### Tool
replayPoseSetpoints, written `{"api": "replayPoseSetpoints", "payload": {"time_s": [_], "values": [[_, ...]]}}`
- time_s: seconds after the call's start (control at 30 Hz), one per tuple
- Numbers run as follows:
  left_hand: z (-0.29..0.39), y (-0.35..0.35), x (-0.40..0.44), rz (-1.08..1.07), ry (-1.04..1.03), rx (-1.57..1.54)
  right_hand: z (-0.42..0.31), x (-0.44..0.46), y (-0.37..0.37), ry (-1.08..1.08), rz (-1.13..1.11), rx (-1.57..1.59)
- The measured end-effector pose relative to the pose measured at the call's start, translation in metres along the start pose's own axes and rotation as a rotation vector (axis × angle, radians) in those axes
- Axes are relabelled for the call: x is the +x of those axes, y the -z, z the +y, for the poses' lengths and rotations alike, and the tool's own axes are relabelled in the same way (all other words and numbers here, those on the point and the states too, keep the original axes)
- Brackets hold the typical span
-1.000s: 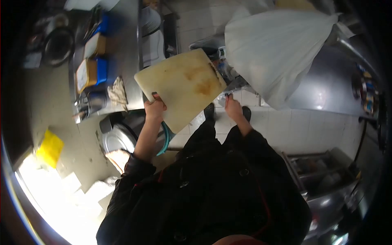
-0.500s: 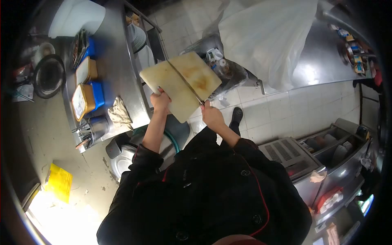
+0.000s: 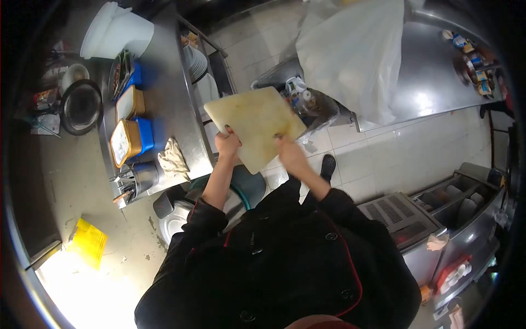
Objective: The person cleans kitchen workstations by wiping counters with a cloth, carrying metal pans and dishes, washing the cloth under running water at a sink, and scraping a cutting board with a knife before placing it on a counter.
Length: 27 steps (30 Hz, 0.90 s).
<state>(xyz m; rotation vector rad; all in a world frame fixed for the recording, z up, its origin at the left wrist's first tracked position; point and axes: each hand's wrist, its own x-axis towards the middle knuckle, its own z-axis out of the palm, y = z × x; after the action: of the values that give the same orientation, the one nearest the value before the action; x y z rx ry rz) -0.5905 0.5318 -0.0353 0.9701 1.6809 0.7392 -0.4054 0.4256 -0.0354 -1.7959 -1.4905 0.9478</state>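
Observation:
A worn, stained white cutting board is held up tilted in front of me. My left hand grips its lower left edge, with the thumb on the face. Against the board's lower right part is my right hand, smeared by motion, its fingers closed around a knife handle; the blade cannot be made out at this moment. Just beyond the board stands a bin lined with a plastic bag, holding cups and other waste.
On the left, a steel counter carries tubs, a utensil container and a crumpled cloth. Plates sit on the shelf beneath. Translucent plastic sheeting drapes over the right counter.
My right hand has moved across the board; the blade, plainly visible on it before, no longer shows clearly. The whole view has shifted slightly, the board appearing lower and farther right.

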Motion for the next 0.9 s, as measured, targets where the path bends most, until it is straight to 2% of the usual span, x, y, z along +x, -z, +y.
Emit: {"api": "replayPoseSetpoints", "payload": {"time_s": [0.07,0.17,0.23,0.27,0.3,0.33,0.37,0.47,0.53,0.6,0.63,0.7,0.73,0.77,0.8,0.87,0.9], "values": [[0.013,-0.012,-0.006,0.106,-0.001,0.187,-0.040,0.002,-0.001,-0.290,-0.301,-0.077],[0.028,-0.004,-0.019,0.051,-0.061,-0.050,-0.009,0.006,-0.017,-0.123,-0.147,-0.048],[0.048,0.008,-0.038,0.036,-0.088,-0.119,0.096,0.026,-0.073,-0.022,-0.038,-0.119],[0.053,0.016,-0.043,0.024,-0.094,-0.144,0.133,0.039,-0.075,0.018,-0.098,-0.314],[0.053,0.029,-0.042,-0.042,-0.066,-0.084,0.201,0.049,-0.089,0.133,-0.039,-0.308],[0.050,0.036,-0.042,-0.013,-0.086,-0.065,0.214,0.048,-0.059,0.166,-0.174,-0.458],[0.052,0.041,-0.039,0.013,-0.119,-0.052,0.229,0.044,-0.052,0.070,-0.078,-0.399],[0.063,0.036,-0.028,0.042,-0.178,-0.084,0.181,0.026,-0.035,-0.296,0.170,-0.226],[0.049,0.028,-0.008,0.058,-0.166,-0.116,0.116,-0.005,-0.021,-0.147,0.060,-0.193],[0.054,0.009,-0.004,0.161,-0.140,-0.079,0.046,-0.036,-0.006,-0.152,-0.039,-0.163],[0.057,0.001,-0.002,0.212,-0.131,-0.059,0.035,-0.046,-0.013,-0.141,-0.087,-0.171],[0.044,0.016,0.014,0.095,-0.098,-0.275,0.039,-0.052,-0.024,-0.134,-0.127,-0.141],[0.037,0.025,0.017,0.041,-0.076,-0.376,0.055,-0.049,-0.032,-0.170,-0.069,-0.122],[0.063,0.021,-0.008,0.045,-0.080,-0.243,0.081,-0.041,-0.040,-0.203,-0.015,-0.104],[0.070,0.027,-0.015,0.003,-0.103,-0.242,0.113,-0.033,-0.051,-0.238,0.037,-0.082],[0.076,0.043,-0.022,-0.087,-0.138,-0.238,0.212,-0.016,-0.072,0.000,0.088,-0.198],[0.079,0.047,-0.023,-0.036,-0.128,-0.228,0.267,-0.020,-0.082,0.059,0.074,-0.239]]}}
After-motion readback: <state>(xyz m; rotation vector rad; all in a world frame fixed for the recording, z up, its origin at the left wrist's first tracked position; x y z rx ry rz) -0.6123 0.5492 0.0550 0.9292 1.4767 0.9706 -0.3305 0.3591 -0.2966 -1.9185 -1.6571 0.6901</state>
